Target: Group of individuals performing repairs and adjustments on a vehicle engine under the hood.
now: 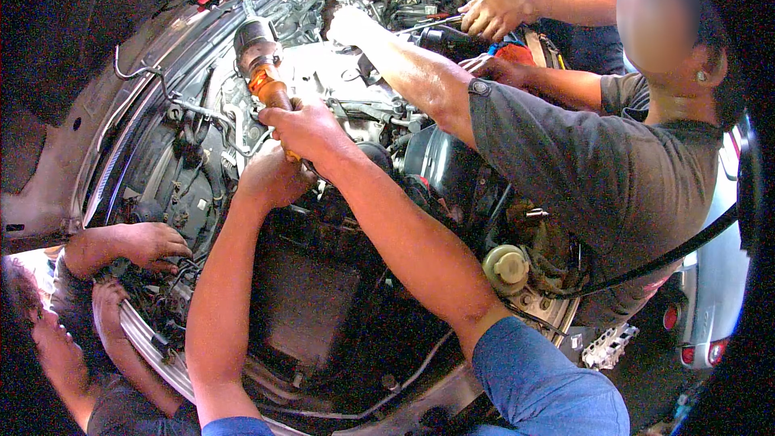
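I hold an orange cylindrical tool with a wide dark head, tilted up over the middle of the engine bay. My right hand is closed round its shaft, thumb toward the head. Just below, my left hand is closed at the tool's lower end, its fingers partly hidden behind the right hand. Beneath both forearms lies a large dark plastic part. The head of the tool is beside metal pipes and engine parts, and I cannot tell whether it touches them.
A co-worker in dark grey reaches across at right. Another co-worker's hand holds a thin tool at top. A third person's hands are at lower left. The raised hood borders the left; a cream-capped reservoir sits right.
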`<state>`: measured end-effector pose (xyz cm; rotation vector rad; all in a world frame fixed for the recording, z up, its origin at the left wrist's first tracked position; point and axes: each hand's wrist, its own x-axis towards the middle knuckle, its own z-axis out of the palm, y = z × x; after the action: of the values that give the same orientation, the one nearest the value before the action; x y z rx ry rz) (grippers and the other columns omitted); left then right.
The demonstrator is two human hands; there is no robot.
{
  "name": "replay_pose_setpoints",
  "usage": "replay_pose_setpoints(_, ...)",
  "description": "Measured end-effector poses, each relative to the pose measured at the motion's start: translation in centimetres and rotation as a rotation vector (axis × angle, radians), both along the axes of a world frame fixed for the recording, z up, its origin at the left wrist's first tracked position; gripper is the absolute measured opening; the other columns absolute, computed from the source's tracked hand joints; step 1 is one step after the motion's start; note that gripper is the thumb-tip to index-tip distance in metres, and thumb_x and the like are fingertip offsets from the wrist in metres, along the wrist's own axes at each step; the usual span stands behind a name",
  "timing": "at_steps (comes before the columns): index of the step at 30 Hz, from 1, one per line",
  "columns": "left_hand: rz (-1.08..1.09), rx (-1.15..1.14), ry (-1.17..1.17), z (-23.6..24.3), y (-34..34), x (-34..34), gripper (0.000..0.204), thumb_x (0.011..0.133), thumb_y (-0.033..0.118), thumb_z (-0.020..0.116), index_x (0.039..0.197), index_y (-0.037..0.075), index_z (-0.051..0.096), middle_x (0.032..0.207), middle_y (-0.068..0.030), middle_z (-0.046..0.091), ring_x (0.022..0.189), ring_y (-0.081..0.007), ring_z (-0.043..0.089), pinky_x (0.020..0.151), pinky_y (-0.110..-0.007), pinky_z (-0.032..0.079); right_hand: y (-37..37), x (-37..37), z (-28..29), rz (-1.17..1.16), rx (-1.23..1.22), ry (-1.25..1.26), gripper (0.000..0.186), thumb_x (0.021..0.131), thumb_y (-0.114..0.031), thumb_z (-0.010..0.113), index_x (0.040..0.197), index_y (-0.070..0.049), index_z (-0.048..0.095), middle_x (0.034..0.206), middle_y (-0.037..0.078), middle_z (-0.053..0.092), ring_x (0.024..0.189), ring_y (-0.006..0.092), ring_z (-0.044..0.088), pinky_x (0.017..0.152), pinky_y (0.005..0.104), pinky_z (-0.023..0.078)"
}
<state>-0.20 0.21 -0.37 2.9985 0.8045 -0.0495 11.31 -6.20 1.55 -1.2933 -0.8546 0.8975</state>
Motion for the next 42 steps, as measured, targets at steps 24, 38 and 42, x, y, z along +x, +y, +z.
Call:
replay_pose_setpoints(24,-0.06,0.031,-0.001,-1.9,1.9,-0.3,0.033,0.085,0.027,0.058,0.11,0.006,0.064,0.112,-0.0207,0.067,0.11,-0.0388,0.061,0.096,-0.047,0.046,1.5,0.0,-1.1,-0.046,0.045,-0.086,0.05,0.077,-0.038,0.073,0.104,0.004,0.064,0.091,0.021,0.069,0.085,0.0305,0.068,0.078,0.0413,0.051)
replay_pose_setpoints(38,-0.041,0.025,-0.057,-0.9,0.6,-0.1,0.041,0.079,0.033,0.066,0.109,0.005,0.064,0.104,-0.0208,0.068,0.095,-0.0383,0.067,0.082,-0.048,0.054,0.4,-0.1,-0.4,-0.056,0.026,-0.06,0.043,0.078,-0.035,0.07,0.097,0.003,0.065,0.078,0.016,0.067,0.071,0.0254,0.066,0.068,0.0394,0.051)
replay_pose_setpoints(42,-0.028,0.029,-0.067,-1.0,0.7,-0.3,0.042,0.079,0.034,0.066,0.108,0.004,0.065,0.104,-0.0211,0.068,0.096,-0.0378,0.067,0.082,-0.048,0.054,-0.5,-0.1,0.3,-0.013,0.021,-0.048,0.038,0.082,-0.03,0.07,0.101,0.003,0.067,0.081,0.008,0.065,0.072,0.015,0.061,0.067,0.0325,0.048)
